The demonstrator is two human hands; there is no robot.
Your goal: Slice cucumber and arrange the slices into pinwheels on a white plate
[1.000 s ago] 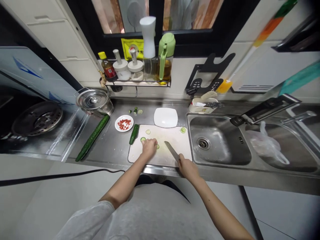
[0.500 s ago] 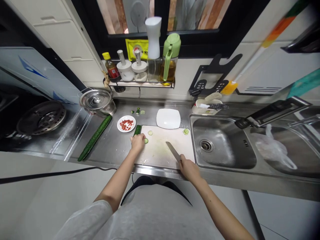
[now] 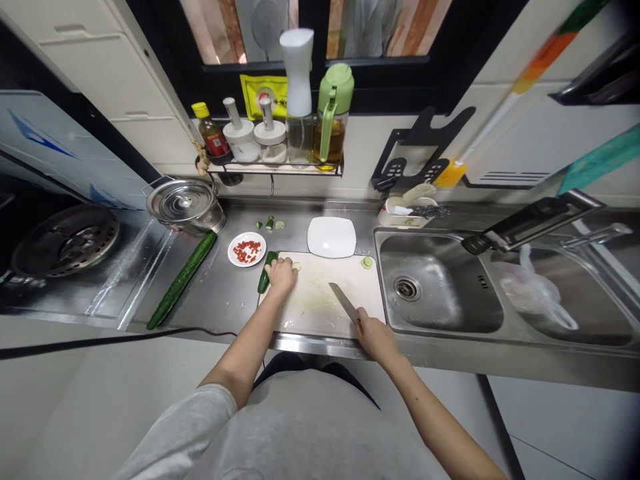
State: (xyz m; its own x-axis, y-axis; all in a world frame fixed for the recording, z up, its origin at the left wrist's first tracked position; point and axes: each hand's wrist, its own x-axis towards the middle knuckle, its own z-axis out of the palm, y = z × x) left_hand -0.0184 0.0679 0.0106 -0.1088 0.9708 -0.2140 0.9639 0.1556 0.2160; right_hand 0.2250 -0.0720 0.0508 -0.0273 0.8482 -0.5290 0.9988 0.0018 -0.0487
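Note:
My left hand [image 3: 281, 275] reaches down over the left part of the white cutting board [image 3: 310, 317]. Its fingers are spread and curved, with the tips at a pale cucumber slice [image 3: 297, 266]; what lies under the palm is hidden. Just left of this hand, a cut length of cucumber [image 3: 265, 280] rests along the board's left edge. My right hand [image 3: 375, 335] is closed round the handle of a kitchen knife [image 3: 343, 300], its blade slanting up and left low over the board. A few cucumber slices [image 3: 367, 262] are at the board's far right corner.
A white plate [image 3: 331, 237] sits behind the board. A small plate of chopped red pieces [image 3: 247, 261], cucumber offcuts [image 3: 271, 223], a whole cucumber [image 3: 183, 280] and a lidded steel pot [image 3: 186, 203] stand leftward. To the right is the sink [image 3: 440, 327]; a condiment rack [image 3: 280, 169] hangs above.
My left hand has let go of the cucumber length and moved right and a little away from me onto the slices. My right hand keeps the knife almost where it was. The view has shifted slightly.

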